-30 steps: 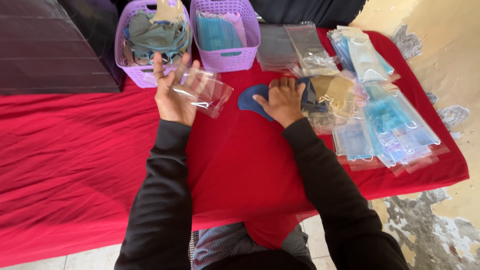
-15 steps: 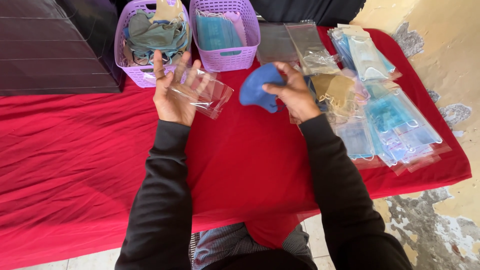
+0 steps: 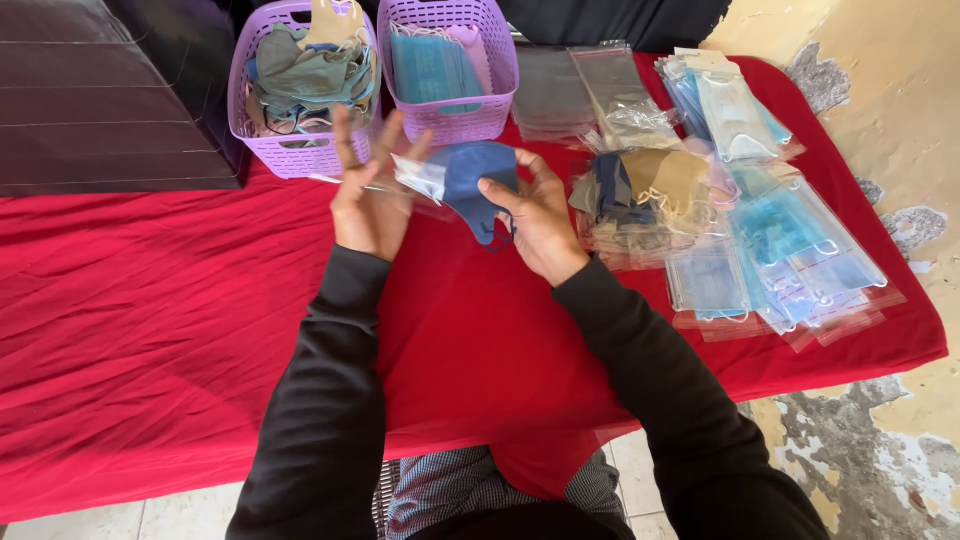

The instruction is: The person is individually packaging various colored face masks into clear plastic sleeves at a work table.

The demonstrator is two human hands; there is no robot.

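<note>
a person's left hand (image 3: 368,205) holds a clear plastic sleeve (image 3: 412,180) with fingers spread, while the right hand (image 3: 535,215) grips a folded dark blue face mask (image 3: 478,178) and presses its edge against the sleeve's mouth. the mask looks only partly entered, if at all, so the bagging of this piece seems barely begun. both things hang between the hands, above the red tabletop (image 3: 180,300). behind them stand two purple baskets (image 3: 300,150) of loose masks; to the right lie empty sleeves (image 3: 560,90), a heap of dark and tan masks (image 3: 645,185) and a fanned stack of already bagged pale blue masks (image 3: 790,250), suggesting much is finished and more is left.
</note>
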